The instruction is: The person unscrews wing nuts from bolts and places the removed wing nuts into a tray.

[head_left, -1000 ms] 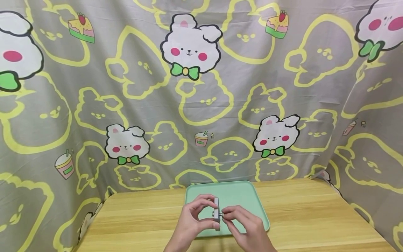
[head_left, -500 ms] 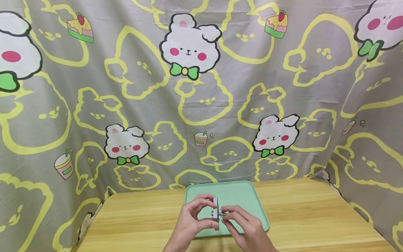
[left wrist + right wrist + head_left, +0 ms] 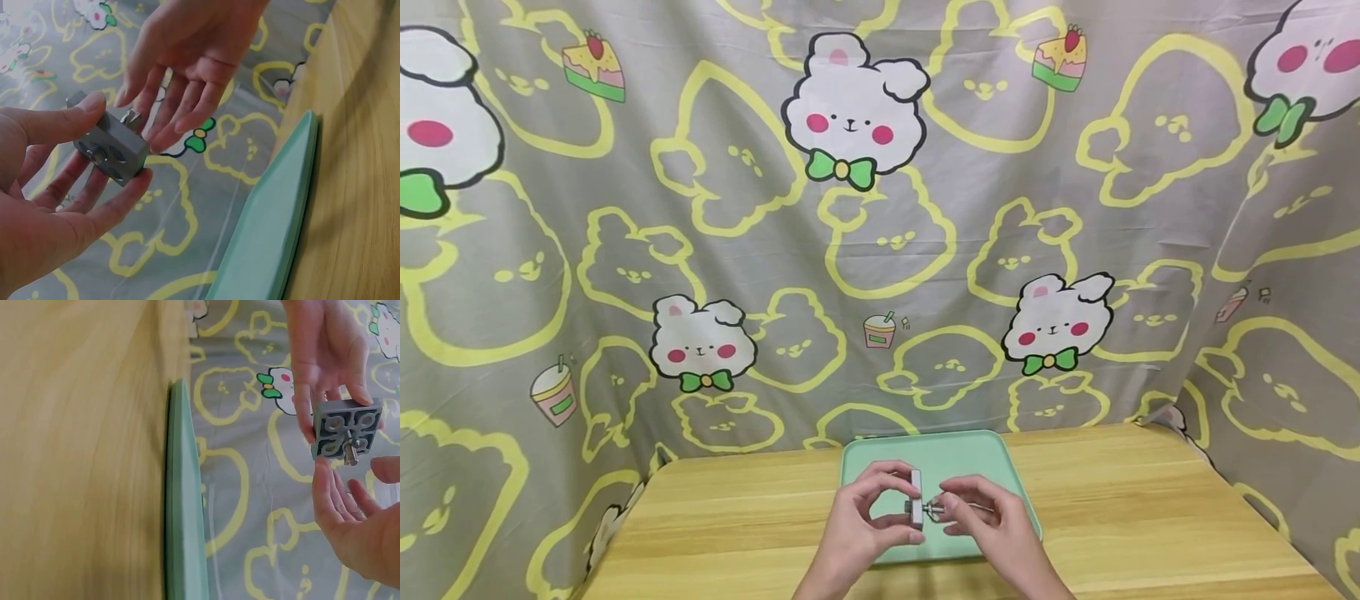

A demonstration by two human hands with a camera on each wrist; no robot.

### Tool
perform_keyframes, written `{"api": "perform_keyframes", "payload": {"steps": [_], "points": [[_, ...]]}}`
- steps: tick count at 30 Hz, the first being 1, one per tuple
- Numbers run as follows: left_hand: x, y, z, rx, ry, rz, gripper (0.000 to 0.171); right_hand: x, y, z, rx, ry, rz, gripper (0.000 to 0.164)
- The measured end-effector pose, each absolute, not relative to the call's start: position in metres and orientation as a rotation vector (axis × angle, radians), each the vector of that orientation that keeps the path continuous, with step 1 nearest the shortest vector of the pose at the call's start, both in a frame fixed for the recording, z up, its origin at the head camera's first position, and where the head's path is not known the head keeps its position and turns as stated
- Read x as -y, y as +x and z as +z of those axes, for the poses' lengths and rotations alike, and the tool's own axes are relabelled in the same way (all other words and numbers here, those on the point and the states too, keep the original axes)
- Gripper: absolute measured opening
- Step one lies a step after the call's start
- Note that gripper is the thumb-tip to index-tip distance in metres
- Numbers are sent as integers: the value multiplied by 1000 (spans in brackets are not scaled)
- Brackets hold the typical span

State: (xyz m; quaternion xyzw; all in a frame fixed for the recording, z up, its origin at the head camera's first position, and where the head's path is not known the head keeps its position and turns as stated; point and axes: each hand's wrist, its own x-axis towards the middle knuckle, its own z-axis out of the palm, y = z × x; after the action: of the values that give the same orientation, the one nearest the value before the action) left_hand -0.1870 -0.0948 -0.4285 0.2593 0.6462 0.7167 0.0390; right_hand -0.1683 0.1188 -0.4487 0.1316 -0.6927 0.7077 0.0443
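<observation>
My left hand (image 3: 853,521) grips a grey square block (image 3: 917,500) by its edges, thumb on one edge and fingers on the opposite one. Several round hollows mark the block's face (image 3: 333,423) in the right wrist view. From its centre a shiny metal bolt (image 3: 351,453) sticks out towards the right hand, with a wing-like metal piece on it. Close around that bolt is my right hand (image 3: 1000,525), its fingers loosely bent. Thumb and fingers stand apart from the metal in the right wrist view. A small grey knob shows on the block's left side in the head view.
A mint-green tray (image 3: 977,454) lies under the hands on a wooden table (image 3: 737,517). Behind the table and at its sides hangs a grey curtain (image 3: 880,375) printed with cartoon rabbits and yellow outlines.
The right hand's fingertips, earlier pinching at the metal bolt beside the block, have parted, and that hand has turned and shifted slightly right. The left hand keeps its grip on the block.
</observation>
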Motion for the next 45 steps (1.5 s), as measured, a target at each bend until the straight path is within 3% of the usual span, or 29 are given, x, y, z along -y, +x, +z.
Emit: {"api": "perform_keyframes", "payload": {"steps": [8, 20, 37, 45], "points": [[89, -186, -431, -2027, 835, 2165, 37, -124, -172, -450, 2134, 301, 2448, 41], [86, -186, -434, -2034, 827, 2148, 37, -124, -173, -451, 2147, 327, 2398, 36], [92, -188, -433, -1936, 791, 2192, 41, -111, -162, -452, 2186, 513, 1771, 12], [96, -187, -431, -1842, 791, 2249, 44, -109, -168, -462, 1918, 835, 1295, 32]]}}
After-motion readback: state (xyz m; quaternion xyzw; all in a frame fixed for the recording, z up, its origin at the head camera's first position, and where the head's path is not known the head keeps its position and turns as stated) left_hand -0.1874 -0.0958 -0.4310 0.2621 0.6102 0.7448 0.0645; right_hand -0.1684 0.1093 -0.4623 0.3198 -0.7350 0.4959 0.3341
